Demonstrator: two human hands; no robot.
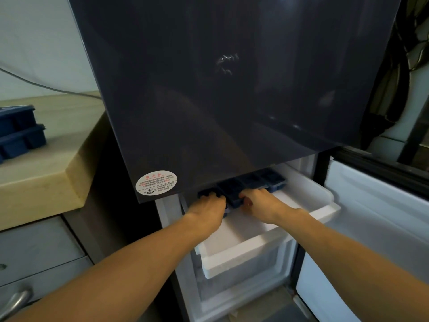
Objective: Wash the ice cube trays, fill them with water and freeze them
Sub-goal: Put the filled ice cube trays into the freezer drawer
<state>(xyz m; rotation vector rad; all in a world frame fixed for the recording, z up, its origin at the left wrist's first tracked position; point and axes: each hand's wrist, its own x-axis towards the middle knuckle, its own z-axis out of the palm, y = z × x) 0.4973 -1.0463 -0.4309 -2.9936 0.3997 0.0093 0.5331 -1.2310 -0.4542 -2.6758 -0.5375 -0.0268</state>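
Head view showed a blue ice tray (254, 182) lying in the white top drawer (234, 256) of the freezer, w/ the drawer pulled out. The tray's far part sat under the low edge of the big dark fridge door (232, 89). Both bare hands were on the tray's near end. The left grip (207, 211) had its fingers curled over the near left end. The right grip (261, 205) pinched the edge just beside it, fingers on top & thumb in front. Couldn't tell if the tray was resting on the drawer or lifted a bit. Too dark to see water in the cups. A round white sticker (156, 182) w/ red & black writing was on the dark door's low corner. The freezer door (371, 224) stood open on the R side. On the L, 2 more blue trays (21, 133) sat stacked on the tan counter (46, 175), well apart from the freezer. A metal handle (16, 300) was on the gray cupboard below.
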